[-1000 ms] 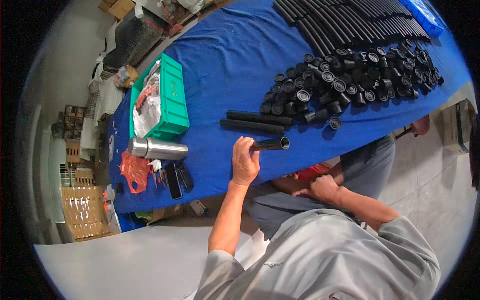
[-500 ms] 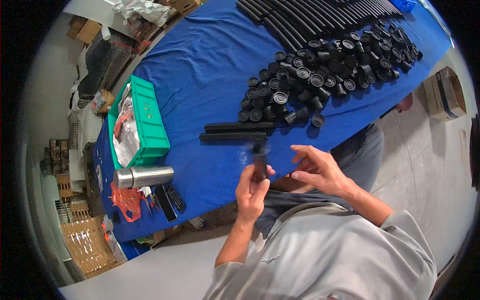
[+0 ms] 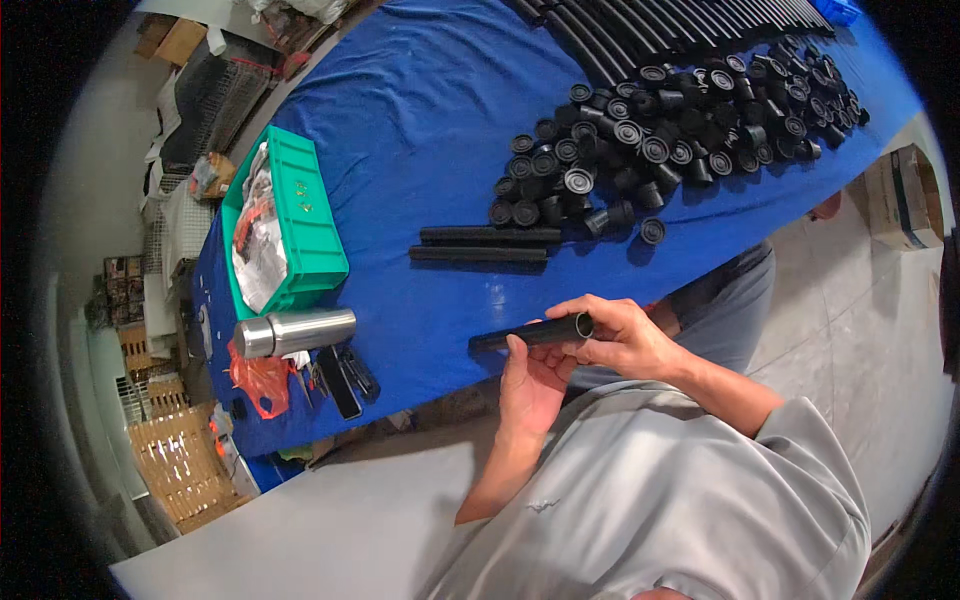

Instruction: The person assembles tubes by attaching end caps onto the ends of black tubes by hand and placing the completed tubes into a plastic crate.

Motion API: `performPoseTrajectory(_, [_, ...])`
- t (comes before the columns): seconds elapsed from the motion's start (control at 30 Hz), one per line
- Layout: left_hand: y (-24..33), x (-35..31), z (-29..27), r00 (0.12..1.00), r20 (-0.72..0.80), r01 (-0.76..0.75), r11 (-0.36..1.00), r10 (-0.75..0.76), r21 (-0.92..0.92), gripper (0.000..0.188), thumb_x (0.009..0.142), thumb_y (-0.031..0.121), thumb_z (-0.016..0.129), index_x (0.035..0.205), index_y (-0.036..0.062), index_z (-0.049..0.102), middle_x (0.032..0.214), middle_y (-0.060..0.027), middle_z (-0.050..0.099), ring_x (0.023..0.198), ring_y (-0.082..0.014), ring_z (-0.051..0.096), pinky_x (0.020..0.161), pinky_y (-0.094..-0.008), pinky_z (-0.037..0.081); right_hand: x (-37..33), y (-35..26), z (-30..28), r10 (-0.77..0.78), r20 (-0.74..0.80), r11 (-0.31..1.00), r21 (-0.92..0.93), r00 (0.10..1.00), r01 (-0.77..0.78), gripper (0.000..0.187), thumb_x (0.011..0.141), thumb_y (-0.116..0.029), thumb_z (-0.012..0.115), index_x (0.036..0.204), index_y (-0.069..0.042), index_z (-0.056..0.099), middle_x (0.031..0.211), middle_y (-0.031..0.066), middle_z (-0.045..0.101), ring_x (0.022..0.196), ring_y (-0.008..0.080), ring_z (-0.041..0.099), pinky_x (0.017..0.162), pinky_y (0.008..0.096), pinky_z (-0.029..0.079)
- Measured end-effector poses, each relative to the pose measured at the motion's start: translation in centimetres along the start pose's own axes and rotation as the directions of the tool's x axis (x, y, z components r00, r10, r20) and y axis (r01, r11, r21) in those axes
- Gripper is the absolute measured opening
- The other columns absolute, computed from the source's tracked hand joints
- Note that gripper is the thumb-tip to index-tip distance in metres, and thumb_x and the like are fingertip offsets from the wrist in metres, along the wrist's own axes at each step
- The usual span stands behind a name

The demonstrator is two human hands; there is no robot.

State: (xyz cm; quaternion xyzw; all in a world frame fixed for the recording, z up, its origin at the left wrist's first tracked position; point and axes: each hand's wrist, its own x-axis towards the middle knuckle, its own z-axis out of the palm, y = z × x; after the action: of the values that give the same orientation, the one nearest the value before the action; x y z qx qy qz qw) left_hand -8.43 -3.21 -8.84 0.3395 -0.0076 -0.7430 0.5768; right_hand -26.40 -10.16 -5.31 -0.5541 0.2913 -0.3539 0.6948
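A short black tube (image 3: pixel 530 335) is held between my two hands over the near edge of the blue-covered table, its open hollow end to the right. My right hand (image 3: pixel 632 345) wraps the tube near that open end, thumb below and fingers over the top. Under its middle lies my left hand (image 3: pixel 538 385), with the thumb against the near side and the fingers partly hidden beneath. Two more black tubes (image 3: pixel 480 254) lie side by side just beyond. Behind them spreads a heap of black round-faced end caps (image 3: pixel 655 150), one cap (image 3: pixel 652 231) lying apart.
Rows of black tubes (image 3: pixel 660 30) lie at the far edge of the blue cloth (image 3: pixel 400 130). On the left are a green crate (image 3: pixel 318 220) with wrapped items, a steel bottle (image 3: pixel 300 332), a red plastic bag (image 3: pixel 262 383) and a phone (image 3: pixel 340 385). A cardboard box (image 3: pixel 900 200) stands at right.
The tube has turned from upright in my left hand to lying nearly level. My right hand, empty before, has closed on its open end. The view has shifted slightly.
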Motion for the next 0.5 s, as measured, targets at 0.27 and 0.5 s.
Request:
performPoseTrajectory(0.27, [1.1,0.2,0.9,1.0,0.003,0.018,0.994,-0.017,-0.107,0.045,0.091,0.036,0.067,0.129,0.0141,0.056,0.121,-0.0063,0.065,0.108,-0.0167,0.063,0.094,-0.035,0.053,1.0,-1.1,0.3,-0.138,-0.103,0.971,-0.208,0.985,0.114,0.036,0.084,-0.01,0.075,0.118,-0.002,0.063,0.09,0.0052,0.069,0.073,0.0103,0.064,0.063,0.0267,0.051])
performPoseTrajectory(0.5, [0.9,0.8,-0.1,0.999,0.011,0.034,0.988,-0.033,-0.149,0.04,0.091,0.031,0.069,0.12,0.0063,0.06,0.119,-0.0081,0.067,0.105,-0.0168,0.065,0.091,-0.0297,0.054,0.7,-1.1,0.1,-0.189,-0.188,0.94,-0.32,0.964,0.122,0.04,0.082,-0.018,0.078,0.117,-0.005,0.063,0.082,0.0065,0.067,0.066,0.0119,0.062,0.061,0.0283,0.05])
